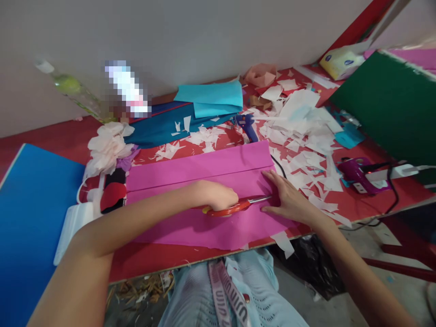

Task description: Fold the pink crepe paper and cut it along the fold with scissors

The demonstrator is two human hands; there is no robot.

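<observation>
A large pink sheet (pixel 190 227), perhaps felt or foam, lies on the red tabletop before me, with a fold or seam along its upper part. My left hand (pixel 218 194) is closed round the orange handles of a pair of scissors (pixel 233 209). Their metal blades point right over the sheet, towards my right hand. Resting on the sheet's right side, my right hand (pixel 288 200) is open, thumb and fingers apart around the blade tips. Whether the blades are cutting into the sheet, I cannot tell.
Behind the sheet are a blue glue gun (pixel 247 126) and folded turquoise sheets (pixel 213 97). White scraps (pixel 299 113) litter the right side near a purple power socket (pixel 363 175). A blue board (pixel 37 204) and pale paper flower (pixel 109 145) lie left.
</observation>
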